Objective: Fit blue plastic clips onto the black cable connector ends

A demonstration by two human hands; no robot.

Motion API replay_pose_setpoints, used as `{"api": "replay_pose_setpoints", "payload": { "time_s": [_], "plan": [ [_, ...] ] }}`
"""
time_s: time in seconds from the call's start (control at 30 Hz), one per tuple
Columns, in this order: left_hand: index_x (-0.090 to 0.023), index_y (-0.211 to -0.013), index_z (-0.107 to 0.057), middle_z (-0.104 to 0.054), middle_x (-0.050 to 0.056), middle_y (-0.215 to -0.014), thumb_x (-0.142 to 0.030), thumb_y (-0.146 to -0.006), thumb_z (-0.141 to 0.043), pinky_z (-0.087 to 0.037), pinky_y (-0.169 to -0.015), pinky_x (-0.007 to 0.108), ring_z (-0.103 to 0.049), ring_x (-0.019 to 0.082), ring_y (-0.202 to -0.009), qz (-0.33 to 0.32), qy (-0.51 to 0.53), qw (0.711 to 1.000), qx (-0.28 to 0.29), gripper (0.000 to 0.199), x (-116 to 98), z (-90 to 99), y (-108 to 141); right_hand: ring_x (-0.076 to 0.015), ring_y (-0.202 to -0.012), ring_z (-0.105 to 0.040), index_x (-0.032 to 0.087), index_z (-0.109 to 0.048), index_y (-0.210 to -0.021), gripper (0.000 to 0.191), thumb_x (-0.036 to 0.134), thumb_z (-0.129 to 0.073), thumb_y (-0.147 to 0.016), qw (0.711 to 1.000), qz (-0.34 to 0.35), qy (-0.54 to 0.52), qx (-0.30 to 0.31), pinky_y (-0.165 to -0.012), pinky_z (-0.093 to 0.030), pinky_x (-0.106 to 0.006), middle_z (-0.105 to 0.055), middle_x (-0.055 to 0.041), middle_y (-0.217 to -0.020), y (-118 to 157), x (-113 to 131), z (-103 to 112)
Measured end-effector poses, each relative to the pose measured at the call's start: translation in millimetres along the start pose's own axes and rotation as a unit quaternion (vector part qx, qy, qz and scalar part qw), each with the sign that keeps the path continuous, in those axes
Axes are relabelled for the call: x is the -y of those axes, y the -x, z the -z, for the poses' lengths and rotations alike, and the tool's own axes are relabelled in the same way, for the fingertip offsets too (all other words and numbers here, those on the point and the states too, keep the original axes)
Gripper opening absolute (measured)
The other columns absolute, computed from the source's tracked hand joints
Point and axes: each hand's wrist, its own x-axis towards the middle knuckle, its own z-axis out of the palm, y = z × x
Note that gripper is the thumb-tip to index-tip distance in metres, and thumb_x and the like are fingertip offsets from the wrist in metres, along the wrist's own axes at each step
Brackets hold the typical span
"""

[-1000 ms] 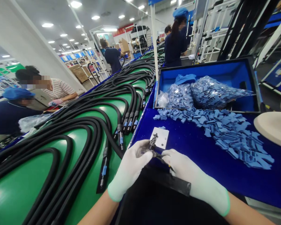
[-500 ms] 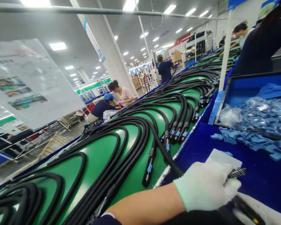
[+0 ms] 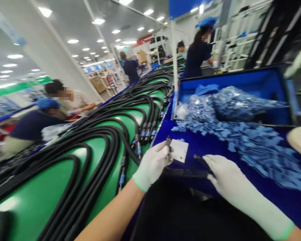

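My left hand (image 3: 154, 162), in a white glove, is closed around the end of a black hose, whose connector tip (image 3: 168, 142) points up beyond the fingers. Just beside it lies a white plate (image 3: 180, 150) with small holes, on the blue table surface. To the right, my right hand (image 3: 224, 174), also gloved, pinches a dark thin tool (image 3: 202, 160) that points toward the plate. The tool's exact kind is too blurred to tell. The two hands are apart.
Black hoses (image 3: 110, 134) with blue-clipped ends lie over the green belt (image 3: 50, 180) at left. Loose blue clips (image 3: 256, 147) spread across the right. Behind them stands a blue bin (image 3: 268, 83) holding bagged clips. Several people work farther back.
The view has swung to the right, showing more of the bin and clips. My hands, close together before, are now apart, with the right hand and its tool fully in sight.
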Motion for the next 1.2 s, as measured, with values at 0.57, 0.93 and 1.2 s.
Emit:
{"api": "replay_pose_setpoints", "payload": {
  "time_s": [0.57,0.93,1.2],
  "plan": [
    [-0.024,-0.108,-0.079,-0.068,0.005,-0.104,-0.016,-0.090,-0.063,-0.052,-0.092,0.035,-0.064,0.024,-0.099,-0.117,-0.468,0.859,0.169,0.026,2.4,-12.6,0.9,-0.0197,-0.093,-0.066,0.026,-0.041,-0.153,0.079,0.011,-0.067,-0.080,0.861,-0.164,-0.481,0.023,-0.084,-0.056,-0.036,-0.064,-0.0066,-0.124,0.0,65.3,-16.0],
    [-0.029,-0.161,-0.030,-0.066,0.001,-0.104,-0.019,-0.067,-0.090,-0.054,-0.086,0.036,-0.065,0.023,-0.094,-0.017,-0.392,0.896,0.208,0.112,11.4,3.8,-26.6,-0.0292,-0.110,-0.064,0.029,-0.053,-0.149,0.088,0.000,-0.069,-0.067,0.856,-0.152,-0.493,0.031,-0.094,-0.056,-0.046,-0.067,-0.0068,-0.123,-5.6,61.7,-17.8],
    [-0.022,-0.086,-0.077,-0.068,0.006,-0.083,-0.044,-0.086,-0.075,-0.052,-0.086,0.039,-0.063,0.025,-0.084,-0.090,-0.423,0.901,0.025,0.022,22.6,20.8,17.2,-0.0297,-0.106,-0.068,0.022,-0.073,-0.112,0.042,0.018,-0.081,-0.071,0.838,-0.179,-0.506,-0.095,-0.092,-0.057,-0.043,-0.070,-0.0101,-0.125,-10.1,70.1,-21.7]
  ]
}}
